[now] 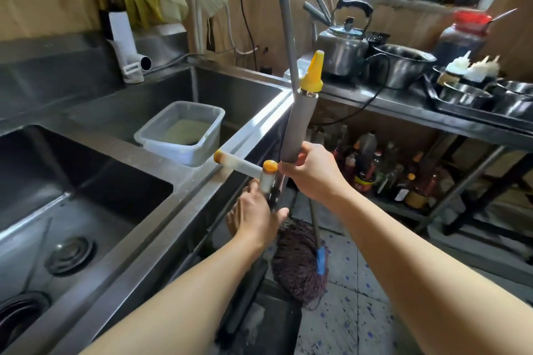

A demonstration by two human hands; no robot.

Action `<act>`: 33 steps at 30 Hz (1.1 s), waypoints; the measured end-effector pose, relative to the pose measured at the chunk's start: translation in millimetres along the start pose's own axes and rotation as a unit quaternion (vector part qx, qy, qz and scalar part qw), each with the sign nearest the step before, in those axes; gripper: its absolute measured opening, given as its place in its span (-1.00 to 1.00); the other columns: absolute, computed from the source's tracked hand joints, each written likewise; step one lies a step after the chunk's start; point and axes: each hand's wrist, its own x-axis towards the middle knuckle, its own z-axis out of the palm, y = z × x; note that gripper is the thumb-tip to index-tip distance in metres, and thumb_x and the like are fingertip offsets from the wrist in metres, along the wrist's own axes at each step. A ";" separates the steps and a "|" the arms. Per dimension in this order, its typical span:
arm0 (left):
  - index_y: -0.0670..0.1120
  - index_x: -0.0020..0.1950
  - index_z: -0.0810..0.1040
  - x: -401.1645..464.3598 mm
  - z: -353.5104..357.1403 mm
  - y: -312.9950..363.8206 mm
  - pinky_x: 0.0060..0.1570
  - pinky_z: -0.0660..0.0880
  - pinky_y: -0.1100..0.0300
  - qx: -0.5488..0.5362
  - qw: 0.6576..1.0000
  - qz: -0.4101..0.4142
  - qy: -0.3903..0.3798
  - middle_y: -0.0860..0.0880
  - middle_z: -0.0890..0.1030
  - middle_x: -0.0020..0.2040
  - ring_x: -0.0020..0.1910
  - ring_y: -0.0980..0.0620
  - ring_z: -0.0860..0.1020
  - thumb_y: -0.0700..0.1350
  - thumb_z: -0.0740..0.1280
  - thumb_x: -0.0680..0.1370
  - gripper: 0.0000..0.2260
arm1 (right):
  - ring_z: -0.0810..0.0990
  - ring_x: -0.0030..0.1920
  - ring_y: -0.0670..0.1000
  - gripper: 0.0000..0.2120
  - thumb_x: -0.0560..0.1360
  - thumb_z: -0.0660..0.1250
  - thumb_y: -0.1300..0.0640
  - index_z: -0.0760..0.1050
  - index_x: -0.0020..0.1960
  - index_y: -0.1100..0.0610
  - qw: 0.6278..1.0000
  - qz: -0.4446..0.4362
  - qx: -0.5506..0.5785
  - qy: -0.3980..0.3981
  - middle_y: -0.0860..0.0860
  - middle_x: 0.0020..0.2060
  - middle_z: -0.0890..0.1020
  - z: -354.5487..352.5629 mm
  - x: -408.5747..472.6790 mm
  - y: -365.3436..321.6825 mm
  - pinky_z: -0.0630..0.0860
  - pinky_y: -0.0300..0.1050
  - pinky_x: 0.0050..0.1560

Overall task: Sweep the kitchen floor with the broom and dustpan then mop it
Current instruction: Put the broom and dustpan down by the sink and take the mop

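While both hands grip it, the broom handle (297, 127) stands near upright beside the sink (253, 135): the right hand (311, 173) curls its fingers (310, 153) round the grey foam sleeve, the left hand (256, 210) clasps the shaft lower down. It looks light and stiff, the foam likely grippy. The mop (300, 262) rests head-down on the floor (360, 297) just below, its shaft crossing behind.
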 end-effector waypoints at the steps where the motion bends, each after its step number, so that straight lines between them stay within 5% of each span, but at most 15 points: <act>1: -0.04 0.29 0.33 -2.9 -4.1 2.7 0.11 0.42 0.05 0.011 1.000 -0.008 -0.009 -0.04 0.52 0.20 0.23 -0.10 0.49 0.10 0.44 0.41 -0.46 | 0.51 -0.11 -0.07 -0.76 0.51 0.37 0.12 0.54 0.16 0.16 1.000 0.005 0.001 -0.006 0.03 0.00 0.61 -2.1 -2.2 -1.2 0.28 -0.43 -0.40; 5: -0.07 0.36 0.25 -12.4 -25.1 14.0 0.17 0.39 -0.01 0.037 0.998 -0.034 -0.044 -0.07 0.46 0.29 0.29 -0.12 0.44 0.11 0.41 0.44 -0.40 | 0.51 -0.13 -0.08 -0.67 0.51 0.37 0.06 0.47 0.23 0.13 0.999 0.044 -0.005 -0.022 0.05 0.06 0.60 -14.7 -11.7 -6.3 0.35 -0.34 -0.31; 9: -0.08 0.33 0.28 -22.4 -50.7 29.7 0.16 0.40 -0.01 0.049 0.996 -0.045 -0.064 -0.09 0.47 0.27 0.28 -0.13 0.45 0.11 0.37 0.46 -0.46 | 0.49 0.19 0.02 -0.49 0.49 0.38 0.07 0.34 0.39 0.12 0.995 0.085 -0.031 -0.044 0.07 0.23 0.52 -34.3 -24.3 -7.0 0.41 -0.23 0.07; 12: -0.10 0.27 0.32 -32.0 -66.3 42.9 0.13 0.41 0.00 0.070 0.992 -0.048 -0.091 -0.10 0.50 0.24 0.25 -0.14 0.47 0.13 0.33 0.48 -0.52 | 0.47 0.25 0.05 -0.46 0.48 0.38 0.07 0.32 0.41 0.14 0.992 0.108 -0.039 -0.054 0.09 0.27 0.49 -52.8 -34.4 -8.1 0.43 -0.14 0.16; 22: -0.09 0.33 0.32 -62.8 -76.2 108.0 0.20 0.43 0.04 0.060 0.973 -0.040 -0.220 -0.09 0.49 0.27 0.26 -0.09 0.47 0.13 0.31 0.52 -0.52 | 0.46 0.25 0.06 -0.44 0.48 0.36 0.03 0.28 0.42 0.14 0.982 0.167 -0.043 -0.072 0.09 0.30 0.45 -121.7 -56.6 -0.4 0.41 -0.12 0.15; 30: -0.08 0.35 0.31 -53.4 -65.7 163.3 0.20 0.43 0.02 0.065 0.972 -0.022 -0.225 -0.08 0.51 0.24 0.24 -0.10 0.47 0.17 0.27 0.52 -0.49 | 0.48 0.22 0.04 -0.39 0.48 0.34 0.04 0.23 0.46 0.14 0.979 0.195 -0.028 -0.060 0.09 0.34 0.42 -170.6 -57.0 22.4 0.47 -0.09 0.14; 33: -0.08 0.38 0.28 -43.4 -59.0 176.9 0.20 0.43 0.01 0.065 0.971 -0.022 -0.230 -0.07 0.51 0.24 0.24 -0.10 0.46 0.18 0.26 0.52 -0.47 | 0.51 0.03 0.00 -0.39 0.48 0.33 0.06 0.23 0.46 0.14 0.978 0.204 -0.014 -0.052 0.07 0.29 0.45 -182.3 -51.1 29.7 0.50 -0.12 0.03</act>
